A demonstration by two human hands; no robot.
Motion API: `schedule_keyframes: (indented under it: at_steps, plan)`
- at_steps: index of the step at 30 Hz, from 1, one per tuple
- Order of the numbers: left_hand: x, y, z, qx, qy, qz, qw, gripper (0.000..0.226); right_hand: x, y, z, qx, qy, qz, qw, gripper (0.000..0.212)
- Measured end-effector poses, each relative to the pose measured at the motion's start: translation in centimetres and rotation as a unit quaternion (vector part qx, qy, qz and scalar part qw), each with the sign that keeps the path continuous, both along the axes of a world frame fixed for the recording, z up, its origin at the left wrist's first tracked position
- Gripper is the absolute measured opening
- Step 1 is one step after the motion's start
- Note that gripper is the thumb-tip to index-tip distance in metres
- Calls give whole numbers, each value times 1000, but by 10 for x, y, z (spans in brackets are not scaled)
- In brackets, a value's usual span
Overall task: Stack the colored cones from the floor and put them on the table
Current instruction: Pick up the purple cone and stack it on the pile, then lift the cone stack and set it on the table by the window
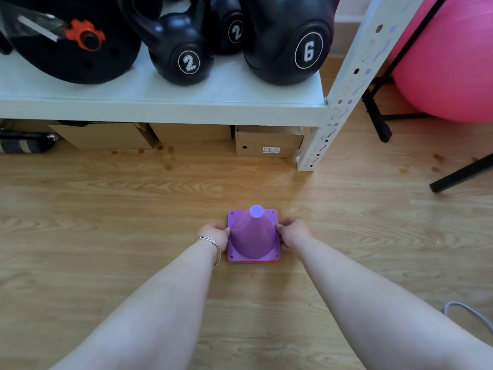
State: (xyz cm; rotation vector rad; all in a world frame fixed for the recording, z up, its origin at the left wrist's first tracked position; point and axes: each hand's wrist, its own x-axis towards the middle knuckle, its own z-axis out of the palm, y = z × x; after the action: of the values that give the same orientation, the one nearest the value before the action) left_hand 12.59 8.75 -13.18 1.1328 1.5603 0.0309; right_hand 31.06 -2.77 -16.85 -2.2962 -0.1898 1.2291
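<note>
Both forearms reach forward over wood floor (106, 209). Left hand (214, 233), bangle (210, 240) on wrist, grip closed on left edge of cone stack (253, 236). Right hand (293, 233) grip closed on right edge. Stack upright on floor, purple cone on top, red and blue base edges showing beneath. Behind: white shelf (160, 108) with black kettlebells (184, 54) marked 2 and 6; cardboard boxes (268, 141) under it; pink exercise ball (450, 62) at right.
</note>
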Motion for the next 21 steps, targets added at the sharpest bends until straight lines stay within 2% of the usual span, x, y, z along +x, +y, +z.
schedule_keyframes:
  at_steps: [7,11,14,16,21]
  plan:
    - [-1,3,-3,-15,-6,13,1000,22,-21,5,55,8,-25,-38,999,21]
    - [-5,1,-11,-23,-21,35,999,10,-25,4,66,7,-25,-57,998,25]
    - [-11,4,-37,-31,-48,32,998,25,-27,4,74,27,-25,-83,996,25]
    - [-17,2,-31,-25,-59,19,998,38,-32,2,82,54,-17,-100,993,17]
    - [-21,-22,48,6,-102,22,995,13,-54,-21,127,138,-19,-185,973,9]
